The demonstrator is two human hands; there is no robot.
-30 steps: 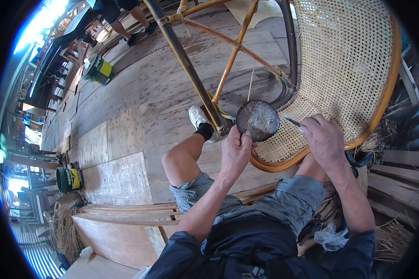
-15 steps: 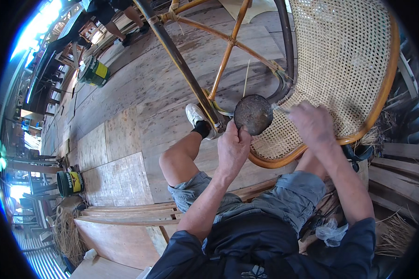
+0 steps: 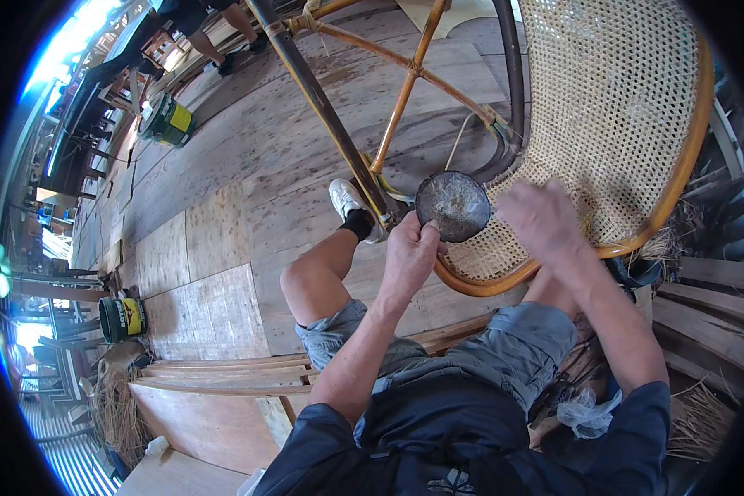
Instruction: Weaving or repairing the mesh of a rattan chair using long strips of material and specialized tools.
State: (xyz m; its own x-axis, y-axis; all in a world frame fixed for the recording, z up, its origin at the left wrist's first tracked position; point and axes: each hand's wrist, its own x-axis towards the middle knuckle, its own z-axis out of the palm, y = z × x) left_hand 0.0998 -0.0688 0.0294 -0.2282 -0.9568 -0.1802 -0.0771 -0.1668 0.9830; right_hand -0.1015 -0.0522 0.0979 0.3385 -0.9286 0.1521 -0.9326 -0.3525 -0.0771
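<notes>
Denim shorts (image 3: 438, 364) and a dark shirt (image 3: 471, 446) filled the lower middle of the view, with the person's bare left knee (image 3: 306, 285) raised at about nine o'clock from the hands. The left hand (image 3: 409, 256) was curled closed around the lower rim of a dark, round, shallow bowl (image 3: 453, 205), holding it up on edge so its dull inside faced the camera. The right hand (image 3: 541, 219) sat just beside the bowl at its three o'clock, fingers bent loosely over the woven cane; whether it gripped anything could not be told, as it was blurred. Both hands hovered over the near edge of a woven cane chair seat (image 3: 620, 116), framed by a curved rattan rim (image 3: 678, 190), which spread toward one o'clock. A white shoe with a black sock (image 3: 349, 207) rested on the plank floor (image 3: 223, 223) at ten o'clock from the bowl, touching a dark pole (image 3: 322, 107) of the chair frame. Lighter rattan spokes (image 3: 405, 91) crossed behind it at twelve o'clock. Farther off, a green and yellow can (image 3: 122, 318) stood at nine o'clock, and another can (image 3: 169, 122) lay well apart at eleven o'clock.
</notes>
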